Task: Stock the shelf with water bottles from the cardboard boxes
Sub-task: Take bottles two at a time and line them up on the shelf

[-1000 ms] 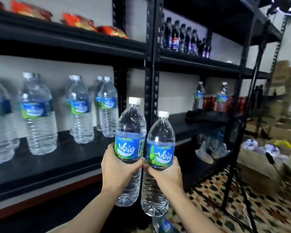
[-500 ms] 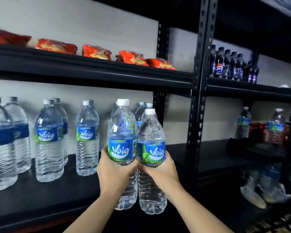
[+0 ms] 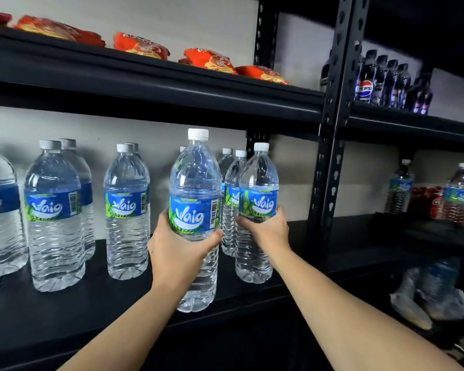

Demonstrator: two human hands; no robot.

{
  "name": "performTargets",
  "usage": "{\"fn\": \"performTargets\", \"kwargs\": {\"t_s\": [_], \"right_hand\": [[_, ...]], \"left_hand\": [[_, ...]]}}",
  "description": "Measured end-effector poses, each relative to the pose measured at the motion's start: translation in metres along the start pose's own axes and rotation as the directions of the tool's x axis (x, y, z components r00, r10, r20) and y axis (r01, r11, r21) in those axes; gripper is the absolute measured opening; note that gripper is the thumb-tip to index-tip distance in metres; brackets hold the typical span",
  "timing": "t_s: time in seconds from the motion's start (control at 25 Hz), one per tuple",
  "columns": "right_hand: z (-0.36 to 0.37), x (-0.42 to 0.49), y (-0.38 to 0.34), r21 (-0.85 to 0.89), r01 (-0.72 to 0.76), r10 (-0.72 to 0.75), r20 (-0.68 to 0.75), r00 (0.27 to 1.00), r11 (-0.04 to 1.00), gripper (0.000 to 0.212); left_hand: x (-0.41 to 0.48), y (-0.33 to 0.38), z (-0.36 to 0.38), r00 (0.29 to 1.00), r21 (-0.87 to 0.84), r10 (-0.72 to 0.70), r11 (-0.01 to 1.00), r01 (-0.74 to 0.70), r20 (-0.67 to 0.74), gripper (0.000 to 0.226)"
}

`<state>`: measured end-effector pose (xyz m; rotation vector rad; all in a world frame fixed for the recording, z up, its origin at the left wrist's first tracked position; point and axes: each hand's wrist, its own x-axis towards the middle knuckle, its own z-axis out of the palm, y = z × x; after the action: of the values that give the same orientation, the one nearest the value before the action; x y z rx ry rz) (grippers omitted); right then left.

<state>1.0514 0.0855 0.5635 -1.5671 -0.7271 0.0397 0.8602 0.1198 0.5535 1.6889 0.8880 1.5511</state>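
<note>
My left hand (image 3: 176, 251) grips a clear water bottle (image 3: 196, 183) with a blue and green label around its middle, upright at the front edge of the black shelf (image 3: 65, 311). My right hand (image 3: 267, 230) grips a second water bottle (image 3: 257, 188), held upright further in over the shelf, near the right post. Several more water bottles (image 3: 126, 210) stand in rows on the same shelf to the left and behind. No cardboard box is in view.
A black upright post (image 3: 330, 162) divides the racks. Red snack packs (image 3: 209, 60) lie on the shelf above. Dark cola bottles (image 3: 381, 81) stand on the upper right shelf. Two water bottles (image 3: 399, 188) and red cans (image 3: 429, 202) sit on the right rack.
Both hands have moved forward to the shelf and apart. The right bottle now stands deeper over the shelf, the left bottle at its front edge. The camera has turned left and closer.
</note>
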Motion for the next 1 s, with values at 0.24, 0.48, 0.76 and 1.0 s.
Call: {"fn": "performTargets", "kwargs": {"t_s": [0.24,0.48,0.76,1.0], "right_hand": [[0.005,0.006,0.029,-0.014,0.056,-0.054,0.073,0.996,0.998,0.076],[-0.005,-0.015,0.074,-0.095,0.009,0.014,0.236,0.972,0.995,0.096],[0.002,-0.005,0.108,-0.27,-0.104,0.179,0.272,0.946,0.957,0.083],[0.014,0.007,0.116,-0.373,-0.106,0.212,0.256,0.943,0.922,0.09]], "left_hand": [[0.004,-0.005,0.003,1.0,-0.02,0.028,0.999,-0.028,-0.004,0.074],[0.004,-0.013,0.001,1.0,-0.022,0.024,0.999,-0.024,-0.009,0.075],[-0.002,-0.022,0.002,0.999,-0.007,0.033,0.999,-0.033,-0.038,0.079],[0.001,-0.024,0.011,0.997,0.026,0.049,0.999,-0.048,-0.055,0.077]]}}
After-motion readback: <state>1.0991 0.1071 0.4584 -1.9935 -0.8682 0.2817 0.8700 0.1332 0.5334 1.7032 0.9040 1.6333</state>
